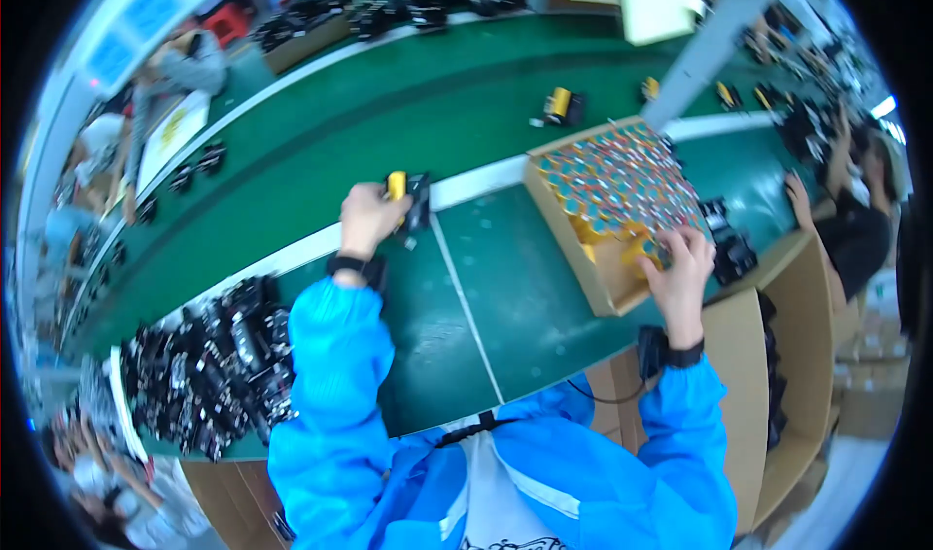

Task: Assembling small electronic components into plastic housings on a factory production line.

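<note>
A green belt (pixel 437 59) runs across the view, with a white strip (pixel 486 183) along its near edge. On the belt's right half sits a black-and-yellow unit (pixel 563 106). Beyond the belt — along its far side — lie dark heaped parts (pixel 418 8) and a red object (pixel 225 25). A grey post (pixel 717 52) slants over the belt's right part. Nearer than the belt: a pile of black parts (pixel 219 365) toward its left end, an open cardboard box (pixel 734 385) toward its right.

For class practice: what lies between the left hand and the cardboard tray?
Head view: a black and yellow part at the left hand, then green worktop and a white strip.
</note>
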Tool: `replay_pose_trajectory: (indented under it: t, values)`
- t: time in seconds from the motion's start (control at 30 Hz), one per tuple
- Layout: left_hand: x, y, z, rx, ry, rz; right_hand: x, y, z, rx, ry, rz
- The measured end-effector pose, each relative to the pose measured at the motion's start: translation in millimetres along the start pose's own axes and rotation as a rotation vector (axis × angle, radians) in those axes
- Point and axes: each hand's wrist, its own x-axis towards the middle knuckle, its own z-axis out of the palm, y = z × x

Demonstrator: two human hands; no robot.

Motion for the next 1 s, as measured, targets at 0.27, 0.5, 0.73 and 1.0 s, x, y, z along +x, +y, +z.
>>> replay_pose_trajectory:
  t: [0.27,0.5,0.73,1.0]
  values:
    - [85,-52,19,0.200,0.237,-0.302,-1,-10,13,-0.002,-0.023,-0.104]
    - [-98,61,-70,0.160,0.105,0.295,5,24,6,0.169,-0.060,-0.192]
    - [-192,-11,-198,0.184,-0.125,0.287,11,1,-39,0.978,0.206,0.458]
    - [-156,-114,-162,0.653,-0.314,0.417,-3,-69,-41,2.046,-0.391,0.167]
